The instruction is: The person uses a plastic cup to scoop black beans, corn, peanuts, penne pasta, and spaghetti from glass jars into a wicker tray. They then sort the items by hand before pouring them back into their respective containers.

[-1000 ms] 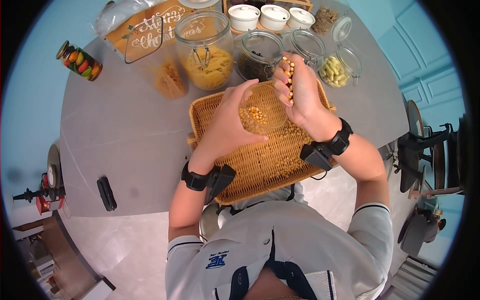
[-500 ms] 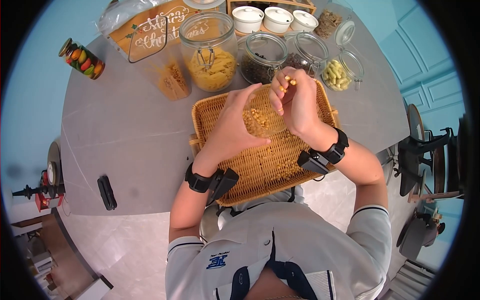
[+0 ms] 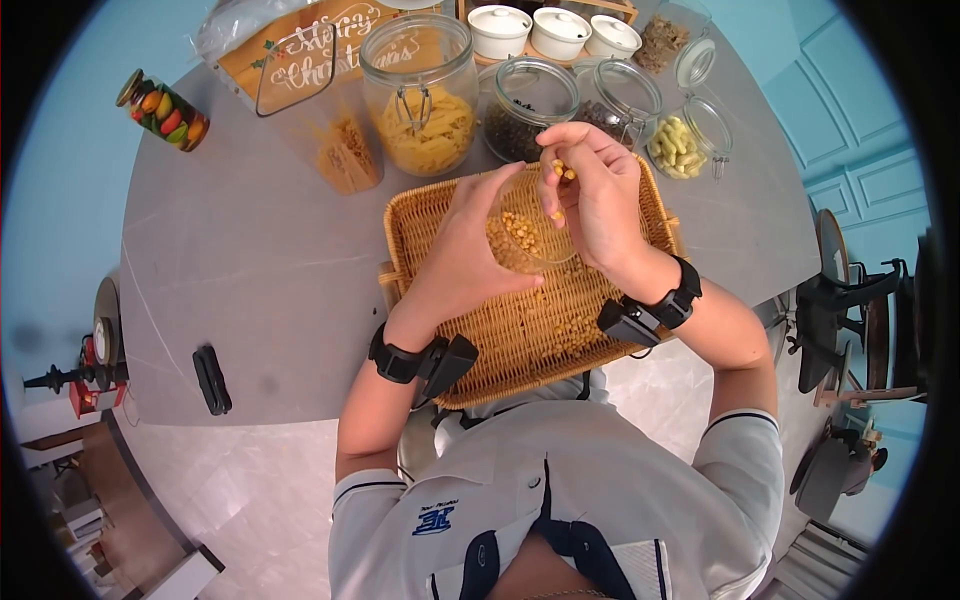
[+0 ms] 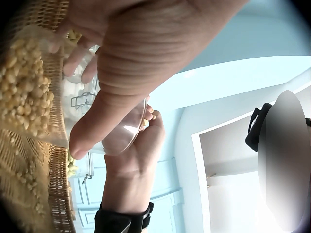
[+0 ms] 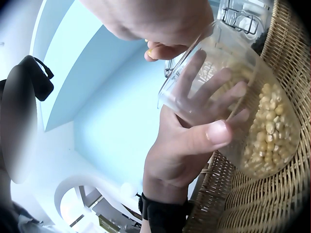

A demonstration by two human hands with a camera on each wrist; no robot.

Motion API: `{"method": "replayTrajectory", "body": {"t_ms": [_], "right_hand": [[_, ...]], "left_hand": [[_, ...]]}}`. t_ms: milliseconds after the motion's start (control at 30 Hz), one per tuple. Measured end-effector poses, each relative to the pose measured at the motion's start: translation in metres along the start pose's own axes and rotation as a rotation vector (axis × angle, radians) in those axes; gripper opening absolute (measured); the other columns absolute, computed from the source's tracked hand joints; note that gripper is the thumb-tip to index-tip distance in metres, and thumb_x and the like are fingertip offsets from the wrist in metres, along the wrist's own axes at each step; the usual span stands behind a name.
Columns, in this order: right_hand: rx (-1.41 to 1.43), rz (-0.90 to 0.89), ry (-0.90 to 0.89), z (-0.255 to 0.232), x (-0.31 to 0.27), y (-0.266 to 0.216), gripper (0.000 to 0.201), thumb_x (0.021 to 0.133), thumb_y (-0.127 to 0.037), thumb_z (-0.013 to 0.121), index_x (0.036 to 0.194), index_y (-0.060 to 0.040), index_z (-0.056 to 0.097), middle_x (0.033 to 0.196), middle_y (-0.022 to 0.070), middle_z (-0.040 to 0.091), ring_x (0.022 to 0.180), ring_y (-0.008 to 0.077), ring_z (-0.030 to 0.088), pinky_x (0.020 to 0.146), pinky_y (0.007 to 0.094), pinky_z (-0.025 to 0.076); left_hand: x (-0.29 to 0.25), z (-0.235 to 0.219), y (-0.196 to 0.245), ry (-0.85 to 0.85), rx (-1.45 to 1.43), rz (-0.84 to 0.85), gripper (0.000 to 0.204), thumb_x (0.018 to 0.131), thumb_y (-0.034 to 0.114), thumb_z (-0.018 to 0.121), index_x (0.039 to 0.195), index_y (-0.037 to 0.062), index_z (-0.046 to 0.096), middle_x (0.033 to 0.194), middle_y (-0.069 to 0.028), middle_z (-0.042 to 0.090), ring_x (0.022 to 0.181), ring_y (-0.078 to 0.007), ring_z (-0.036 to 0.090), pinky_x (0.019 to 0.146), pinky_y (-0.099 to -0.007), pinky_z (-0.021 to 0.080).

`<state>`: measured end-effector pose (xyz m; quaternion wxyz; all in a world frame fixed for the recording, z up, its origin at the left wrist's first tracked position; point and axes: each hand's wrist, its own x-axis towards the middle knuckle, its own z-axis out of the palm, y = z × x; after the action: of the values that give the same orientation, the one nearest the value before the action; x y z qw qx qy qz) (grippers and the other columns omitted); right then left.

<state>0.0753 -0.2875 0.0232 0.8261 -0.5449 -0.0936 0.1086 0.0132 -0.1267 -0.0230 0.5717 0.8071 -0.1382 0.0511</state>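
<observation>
My left hand grips a clear container round its side, thumb and fingers spread about the wall. Yellow corn kernels fill its lower part. Over the container's mouth, my right hand is curled round a few more kernels, which show between its fingers. Beneath both hands is a woven wicker tray, with loose kernels scattered over its right side.
Behind the tray stand a penne jar, a clear bin of dry pasta, jars of dark contents and a jar of pale green pieces. White lidded pots sit farther back. A black object lies at left.
My right hand has tipped inward and lowered over the container, and fewer kernels show in it. The left hand keeps its grip on the container.
</observation>
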Motion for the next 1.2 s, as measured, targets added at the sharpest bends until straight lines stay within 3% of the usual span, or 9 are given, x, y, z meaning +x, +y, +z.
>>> {"method": "replayTrajectory", "body": {"t_ms": [100, 200, 333, 533, 700, 833, 1033, 1100, 1200], "right_hand": [[-0.004, -0.012, -0.025, -0.005, 0.002, 0.0, 0.019, 0.097, -0.001, 0.046, 0.101, 0.005, 0.064, 0.076, 0.0087, 0.062, 0.051, 0.0148, 0.058, 0.042, 0.0259, 0.044], [-0.024, 0.005, -0.06, -0.008, 0.001, 0.0, 0.022, 0.095, -0.001, 0.043, 0.099, 0.0055, 0.064, 0.075, 0.0091, 0.062, 0.052, 0.0162, 0.06, 0.044, 0.0266, 0.046], [-0.04, 0.011, -0.138, -0.012, 0.0, 0.002, 0.026, 0.092, 0.0, 0.038, 0.095, 0.0058, 0.063, 0.075, 0.0093, 0.062, 0.054, 0.0178, 0.06, 0.047, 0.0288, 0.048], [-0.155, 0.038, -0.212, -0.004, -0.004, -0.005, 0.027, 0.092, 0.0, 0.038, 0.093, 0.0038, 0.065, 0.076, 0.0079, 0.063, 0.066, 0.0155, 0.061, 0.064, 0.0297, 0.052], [-0.491, 0.058, -0.375, -0.007, -0.009, -0.016, 0.025, 0.095, -0.003, 0.041, 0.094, 0.0033, 0.066, 0.082, 0.0075, 0.067, 0.079, 0.0145, 0.064, 0.079, 0.0281, 0.05], [-0.741, 0.125, -0.548, -0.007, -0.01, -0.029, 0.019, 0.095, 0.002, 0.047, 0.101, 0.0043, 0.065, 0.091, 0.0065, 0.068, 0.089, 0.0157, 0.065, 0.088, 0.0299, 0.051], [-1.002, 0.065, -0.61, -0.007, -0.009, -0.035, 0.011, 0.09, 0.002, 0.069, 0.101, 0.0014, 0.068, 0.092, 0.0041, 0.07, 0.089, 0.014, 0.067, 0.083, 0.0292, 0.054], [-1.04, 0.027, -0.608, -0.004, -0.01, -0.038, 0.011, 0.091, 0.0, 0.071, 0.101, 0.0012, 0.069, 0.092, 0.0038, 0.071, 0.087, 0.0127, 0.067, 0.081, 0.0283, 0.054], [-1.002, -0.123, -0.572, -0.012, -0.01, -0.043, 0.013, 0.092, -0.003, 0.072, 0.104, 0.0012, 0.07, 0.094, 0.004, 0.072, 0.085, 0.0112, 0.067, 0.079, 0.0269, 0.054]], "left_hand": [[-0.001, -0.001, 0.001, -0.021, 0.015, 0.024, 0.107, 0.06, 0.015, 0.093, 0.152, 0.0112, 0.039, 0.142, -0.0176, 0.046, 0.136, -0.0367, 0.046, 0.115, -0.0448, 0.04], [-0.002, -0.002, 0.003, -0.021, -0.008, -0.037, 0.109, 0.057, 0.019, 0.096, 0.151, 0.0077, 0.042, 0.143, -0.0142, 0.049, 0.138, -0.0303, 0.046, 0.117, -0.0409, 0.035], [-0.004, -0.001, 0.001, -0.021, 0.02, 0.03, 0.106, 0.061, 0.016, 0.093, 0.152, 0.0116, 0.04, 0.142, -0.0178, 0.046, 0.136, -0.0369, 0.046, 0.114, -0.0446, 0.04], [-0.005, 0.001, -0.009, -0.011, -0.045, 0.044, 0.105, 0.06, 0.017, 0.094, 0.15, 0.0073, 0.04, 0.143, -0.0175, 0.047, 0.137, -0.0358, 0.046, 0.115, -0.0435, 0.039], [-0.004, 0.006, -0.016, 0.005, -0.143, 0.054, 0.102, 0.06, 0.017, 0.094, 0.147, 0.005, 0.041, 0.142, -0.0167, 0.049, 0.137, -0.035, 0.047, 0.115, -0.0427, 0.038], [-0.002, 0.004, -0.014, -0.04, -0.136, 0.04, 0.108, 0.06, 0.013, 0.096, 0.15, 0.0028, 0.038, 0.145, -0.0106, 0.049, 0.137, -0.0225, 0.045, 0.118, -0.038, 0.035], [-0.002, 0.008, -0.017, -0.029, -0.166, 0.055, 0.105, 0.061, 0.013, 0.095, 0.149, 0.0031, 0.039, 0.144, -0.0123, 0.049, 0.137, -0.026, 0.047, 0.117, -0.0392, 0.036], [-0.003, 0.012, -0.018, -0.001, -0.194, 0.061, 0.101, 0.06, 0.015, 0.093, 0.146, 0.0035, 0.041, 0.142, -0.0163, 0.05, 0.135, -0.0336, 0.048, 0.114, -0.0421, 0.039], [-0.003, 0.01, -0.016, 0.002, -0.17, 0.07, 0.1, 0.061, 0.015, 0.093, 0.146, 0.0041, 0.042, 0.142, -0.0162, 0.049, 0.135, -0.0331, 0.048, 0.114, -0.0414, 0.039]]}}
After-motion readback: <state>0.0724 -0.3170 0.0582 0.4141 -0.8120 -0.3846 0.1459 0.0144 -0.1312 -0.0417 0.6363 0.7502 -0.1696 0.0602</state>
